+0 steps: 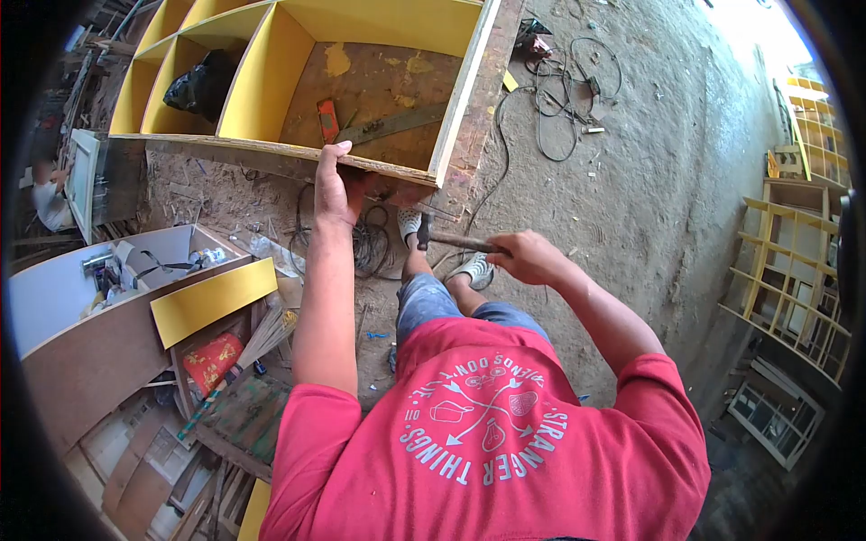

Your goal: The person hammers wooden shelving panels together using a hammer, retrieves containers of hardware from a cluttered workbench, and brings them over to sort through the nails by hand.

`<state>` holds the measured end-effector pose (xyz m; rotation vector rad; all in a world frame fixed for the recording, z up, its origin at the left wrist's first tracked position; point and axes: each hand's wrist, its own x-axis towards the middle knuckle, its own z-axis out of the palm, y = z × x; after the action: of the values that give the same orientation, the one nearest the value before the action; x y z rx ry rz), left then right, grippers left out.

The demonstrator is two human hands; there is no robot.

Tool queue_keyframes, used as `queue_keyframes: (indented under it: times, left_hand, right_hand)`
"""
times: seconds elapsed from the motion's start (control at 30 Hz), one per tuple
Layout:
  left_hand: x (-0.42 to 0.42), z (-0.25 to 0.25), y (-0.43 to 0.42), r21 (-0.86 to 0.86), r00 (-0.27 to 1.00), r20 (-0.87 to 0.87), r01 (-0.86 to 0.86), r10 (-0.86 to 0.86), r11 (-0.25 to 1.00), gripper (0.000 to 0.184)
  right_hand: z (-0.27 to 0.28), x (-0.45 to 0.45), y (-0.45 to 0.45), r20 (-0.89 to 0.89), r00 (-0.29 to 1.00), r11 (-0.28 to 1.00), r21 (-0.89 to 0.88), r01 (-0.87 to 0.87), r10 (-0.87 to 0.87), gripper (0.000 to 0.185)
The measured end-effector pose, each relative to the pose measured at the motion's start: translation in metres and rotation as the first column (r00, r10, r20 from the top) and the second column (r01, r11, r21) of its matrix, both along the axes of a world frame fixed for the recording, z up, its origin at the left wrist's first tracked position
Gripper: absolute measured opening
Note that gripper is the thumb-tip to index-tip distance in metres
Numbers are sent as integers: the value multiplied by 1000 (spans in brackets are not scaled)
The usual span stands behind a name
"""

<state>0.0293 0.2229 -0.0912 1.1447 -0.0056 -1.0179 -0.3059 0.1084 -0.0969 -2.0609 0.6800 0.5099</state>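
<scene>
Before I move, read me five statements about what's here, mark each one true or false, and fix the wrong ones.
1. The right hand holds a hammer. True.
2. The left hand touches nothing. False: it grips the edge of the cabinet.
3. The black bag shares a compartment with the orange item. False: a yellow divider stands between them.
4. The shorts are blue. True.
5. The shirt is yellow. False: it is red.
</scene>
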Motion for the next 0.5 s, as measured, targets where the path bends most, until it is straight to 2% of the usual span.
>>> queue_keyframes:
  times: [0.1,0.13,0.23,0.27,0.37,0.4,0.43,0.5]
  left_hand:
    - [4,0,-1,-9,1000,-2,22,-22,1000,65]
    - [4,0,-1,-19,1000,-4,28,-28,999,65]
    - [-4,13,-4,-34,1000,-13,3,-4,999,55]
    - [-5,11,-3,-28,1000,-16,2,-2,1000,56]
    - [-3,11,-3,-17,1000,-10,5,-5,1000,58]
    - [-4,13,-3,-16,1000,-8,7,-7,1000,59]
    - [-4,14,-4,-14,1000,-6,8,-8,1000,59]
    - [-3,13,-3,-13,1000,-10,14,-14,1000,59]
  right_hand:
    - [-13,-18,25,204,969,977,130,-167,138,30]
    - [-16,-20,24,200,940,942,135,-307,277,31]
    - [-11,-13,2,43,998,980,190,-59,52,31]
    - [1,-6,-4,18,996,994,67,88,-89,32]
    - [-14,-21,12,142,988,976,198,-89,62,31]
    - [-11,-22,17,233,963,951,242,-193,137,32]
    - [-2,-15,11,85,927,888,266,-374,365,32]
    - [-9,-13,4,173,966,939,255,-231,191,31]
